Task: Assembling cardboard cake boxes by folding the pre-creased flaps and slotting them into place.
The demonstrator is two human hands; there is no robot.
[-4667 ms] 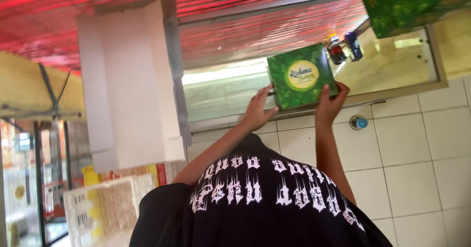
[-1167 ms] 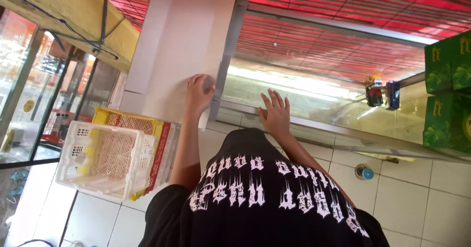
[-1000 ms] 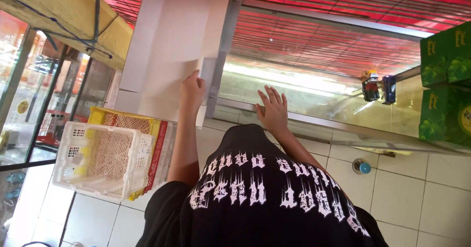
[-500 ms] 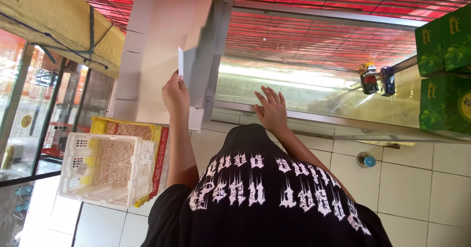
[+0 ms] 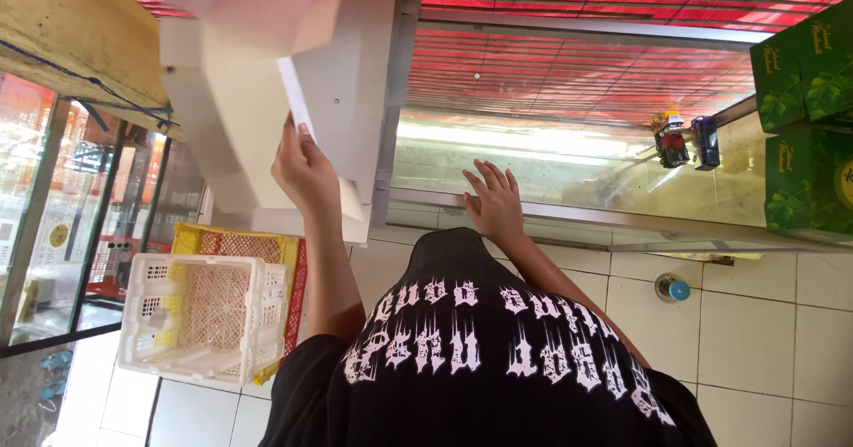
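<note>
The left hand (image 5: pixel 305 170) was raised, its fingers pinching the lower edge of a thin white panel (image 5: pixel 293 100) standing against the white pillar (image 5: pixel 258 100). The right hand (image 5: pixel 494 203) lay flat, fingers spread, on the glass pane (image 5: pixel 569 158) near its lower metal frame (image 5: pixel 622 225). Green boxes (image 5: pixel 804 127) sat far right.

My left hand (image 5: pixel 305 170) gripping the edge of a white cabinet door (image 5: pixel 342 100), my right hand (image 5: pixel 493 203) spread flat on the glass pane (image 5: pixel 569 158), green boxes (image 5: pixel 804 118) at right, white crate (image 5: pixel 200 318) stacked against a yellow crate (image 5: pixel 235 244) at left
</note>
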